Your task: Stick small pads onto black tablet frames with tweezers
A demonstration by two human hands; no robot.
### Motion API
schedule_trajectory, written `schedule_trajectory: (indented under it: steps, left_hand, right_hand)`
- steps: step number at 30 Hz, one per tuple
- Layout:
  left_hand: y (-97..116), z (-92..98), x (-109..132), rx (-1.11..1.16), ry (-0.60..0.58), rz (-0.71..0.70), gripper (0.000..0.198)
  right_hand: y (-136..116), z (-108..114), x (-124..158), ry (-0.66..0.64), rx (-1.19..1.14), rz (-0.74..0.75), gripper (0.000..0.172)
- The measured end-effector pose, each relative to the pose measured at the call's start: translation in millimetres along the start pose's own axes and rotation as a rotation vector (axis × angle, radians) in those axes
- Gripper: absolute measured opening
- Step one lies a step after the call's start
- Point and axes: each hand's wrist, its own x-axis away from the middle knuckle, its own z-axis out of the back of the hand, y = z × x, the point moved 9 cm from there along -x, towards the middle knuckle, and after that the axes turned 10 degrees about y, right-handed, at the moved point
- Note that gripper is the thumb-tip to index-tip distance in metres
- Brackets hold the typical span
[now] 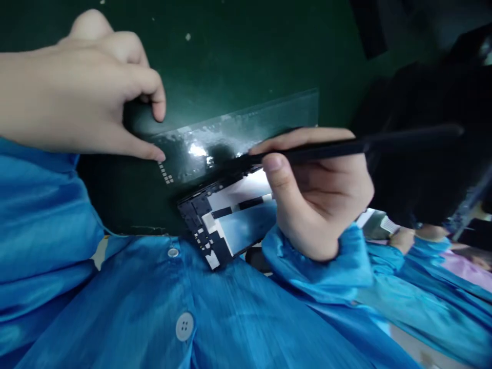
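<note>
My left hand [103,87] reaches in from the left with thumb and forefinger apart. Its thumb tip is at the left end of a clear plastic sheet [230,136], beside a short row of small pale squares [165,173]; whether it touches the sheet I cannot tell. My right hand [315,189] is closed around a slim, long black tool [411,139], its narrow end pointing left. Beneath that hand lies an opened phone-like device [200,210], tilted at the bench's near edge, with pale and bluish panels and small white pieces showing. The right hand covers the device's far end.
A dark green work surface [238,56] bears a few pale specks. A black strip [368,28] lies at the upper right, near dark shapes I cannot make out. Co-workers' hands [403,240] and blue sleeves are at the right.
</note>
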Motion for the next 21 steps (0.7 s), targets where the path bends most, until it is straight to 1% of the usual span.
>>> schedule_trajectory:
  steps: [2, 3, 4, 5, 6, 7, 8, 10, 13, 15, 17, 19, 20, 21]
  left_hand:
    - [13.4, 0.8, -2.2, -0.084, -0.048, 0.003, 0.131]
    - [17.0, 0.0, -3.0, -0.114, -0.084, 0.032, 0.129]
    - [19.5, -0.5, -3.5, -0.141, -0.117, 0.063, 0.119]
    - [21.1, -1.2, -3.5, -0.167, -0.149, 0.088, 0.104]
    - [22.2, -1.3, -3.4, -0.188, -0.169, 0.106, 0.087]
    - [23.0, -0.8, -3.3, -0.202, -0.177, 0.115, 0.073]
    - [23.5, -0.4, -3.0, -0.206, -0.179, 0.115, 0.064]
    - [23.6, -0.2, -2.1, -0.198, -0.176, 0.114, 0.06]
    - [23.4, -1.3, -1.3, -0.203, -0.182, 0.13, 0.059]
    - [24.4, -1.6, -1.7, -0.219, -0.191, 0.158, 0.06]
    - [25.7, -1.8, -2.3, -0.236, -0.198, 0.179, 0.062]
    - [25.9, -2.0, -3.0, -0.235, -0.192, 0.177, 0.063]
    - [25.5, -1.6, -3.5, -0.225, -0.177, 0.162, 0.067]
    - [24.8, -1.4, -4.0, -0.209, -0.158, 0.139, 0.078]
  right_hand:
    - [-13.1, -42.1, -8.3, -0.274, -0.068, 0.05, 0.01]
    - [-16.0, -61.8, -8.6, -0.404, -0.078, 0.084, 0.009]
    - [-15.3, -78.1, -7.6, -0.504, -0.077, 0.106, 0.009]
    - [-12.4, -89.7, -6.9, -0.561, -0.074, 0.119, 0.01]
    - [-8.4, -97.3, -6.3, -0.59, -0.068, 0.125, 0.011]
    - [-3.9, -101.6, -5.8, -0.599, -0.063, 0.122, 0.011]
    - [0.3, -103.8, -4.8, -0.605, -0.058, 0.11, 0.012]
    - [4.7, -103.2, -3.1, -0.604, -0.051, 0.097, 0.013]
    - [2.2, -100.8, -3.6, -0.602, -0.05, 0.116, 0.01]
    - [-1.5, -102.9, -5.0, -0.622, -0.048, 0.147, 0.006]
    - [-2.9, -105.2, -6.8, -0.644, -0.058, 0.144, 0.004]
    - [0.4, -102.6, -7.8, -0.642, -0.106, 0.061, 0.003]
    - [4.5, -97.5, -7.9, -0.615, -0.138, -0.009, 0.006]
    - [9.6, -88.7, -7.9, -0.556, -0.168, -0.079, 0.009]
